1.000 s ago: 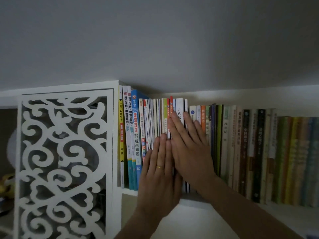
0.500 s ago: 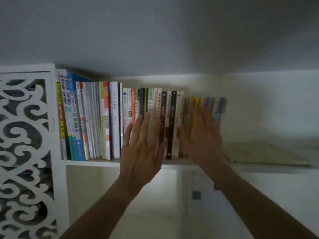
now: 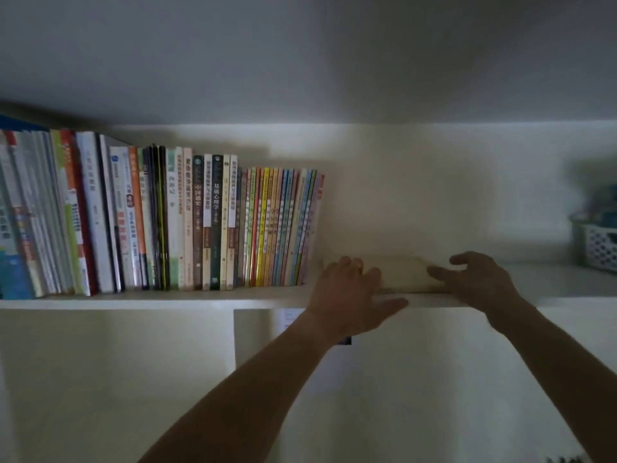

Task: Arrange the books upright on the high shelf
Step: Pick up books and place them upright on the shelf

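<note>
- Most of the job looks done: a long row of books stands upright on the high shelf, packed spine-out from the left edge of view to about the middle.
- What is left, as far as I can judge, is the pale flat book lying on its side just right of the row; it needs lifting and standing against the last pink spine.
- The left hand sits at the flat book's left end, fingers curled over its top and thumb stretched along the shelf's front edge.
- The right hand is at the book's right end, fingers loosely spread and reaching inward; whether it touches the cover I cannot tell in this dim light.
- The two hands are well apart, one at each end of the book.
- The spines are thin and glossy, many of them brightly coloured paperbacks; the shelf is smooth white painted board.
- A white lattice basket stands far right on the shelf.
</note>
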